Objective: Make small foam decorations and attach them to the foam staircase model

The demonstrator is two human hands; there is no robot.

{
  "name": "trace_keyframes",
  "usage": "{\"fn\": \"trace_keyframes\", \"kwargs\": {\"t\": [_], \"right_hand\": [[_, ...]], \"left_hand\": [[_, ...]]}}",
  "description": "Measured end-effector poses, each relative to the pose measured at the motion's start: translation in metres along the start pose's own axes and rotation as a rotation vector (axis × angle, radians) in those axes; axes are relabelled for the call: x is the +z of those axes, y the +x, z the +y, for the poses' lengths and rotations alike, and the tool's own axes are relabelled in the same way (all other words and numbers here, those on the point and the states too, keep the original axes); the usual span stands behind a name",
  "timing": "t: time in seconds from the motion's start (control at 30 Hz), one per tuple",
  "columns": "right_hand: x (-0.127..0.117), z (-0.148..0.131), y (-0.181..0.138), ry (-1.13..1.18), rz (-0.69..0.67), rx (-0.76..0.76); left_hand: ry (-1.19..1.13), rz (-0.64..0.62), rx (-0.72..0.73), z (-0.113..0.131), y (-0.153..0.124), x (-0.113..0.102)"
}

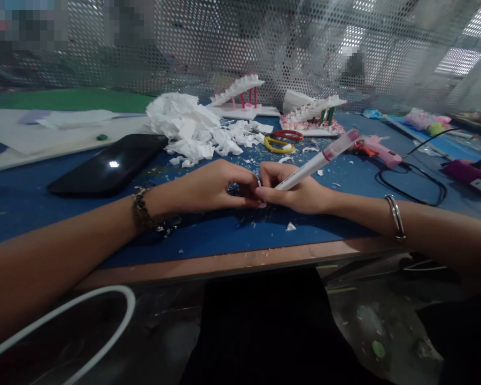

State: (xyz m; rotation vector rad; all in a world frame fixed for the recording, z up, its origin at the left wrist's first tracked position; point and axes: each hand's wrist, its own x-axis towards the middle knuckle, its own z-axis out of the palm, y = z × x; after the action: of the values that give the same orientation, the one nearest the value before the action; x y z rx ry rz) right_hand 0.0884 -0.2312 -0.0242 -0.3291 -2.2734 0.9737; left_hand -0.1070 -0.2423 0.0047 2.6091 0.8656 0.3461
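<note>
My right hand (294, 187) is closed round a white marker pen (308, 168) with a pinkish-red cap end, which slants up to the right. Its fingertips meet those of my left hand (212, 187) just above the blue tabletop (224, 235). The left thumb and fingers are pinched together on a tiny pale piece; most of it is hidden, and I cannot make out what it is. White scraps (291, 226) lie close to both hands. Beyond them are scissors with red and yellow handle loops (279, 144).
A black phone (108, 166) lies at left, beside white sheets (64, 133). Crumpled white paper (184, 120) is heaped behind my hands. Two small stair models (242, 91) stand at the back. A pink glue gun (379, 151) with a black cord and a purple power strip (471, 176) are at right.
</note>
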Motion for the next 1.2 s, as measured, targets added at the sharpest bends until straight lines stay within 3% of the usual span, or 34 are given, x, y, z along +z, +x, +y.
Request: {"fn": "trace_keyframes", "kwargs": {"t": [0.1, 0.23, 0.37, 1.2], "right_hand": [[-0.0009, 0.0013, -0.0006, -0.025, -0.050, -0.031], [-0.0010, 0.0009, -0.0011, -0.033, 0.005, -0.014], [-0.0007, -0.0003, -0.0012, -0.018, -0.051, -0.005], [-0.0006, -0.0018, -0.0014, -0.021, -0.049, -0.026]], "left_hand": [[-0.013, -0.014, -0.003, 0.0010, 0.0006, -0.0008], [-0.019, -0.012, -0.003, 0.0012, 0.0004, -0.0007], [-0.028, -0.024, 0.003, 0.0011, 0.0003, -0.0006], [-0.072, -0.033, 0.003, -0.0012, 0.0011, -0.0008]]}}
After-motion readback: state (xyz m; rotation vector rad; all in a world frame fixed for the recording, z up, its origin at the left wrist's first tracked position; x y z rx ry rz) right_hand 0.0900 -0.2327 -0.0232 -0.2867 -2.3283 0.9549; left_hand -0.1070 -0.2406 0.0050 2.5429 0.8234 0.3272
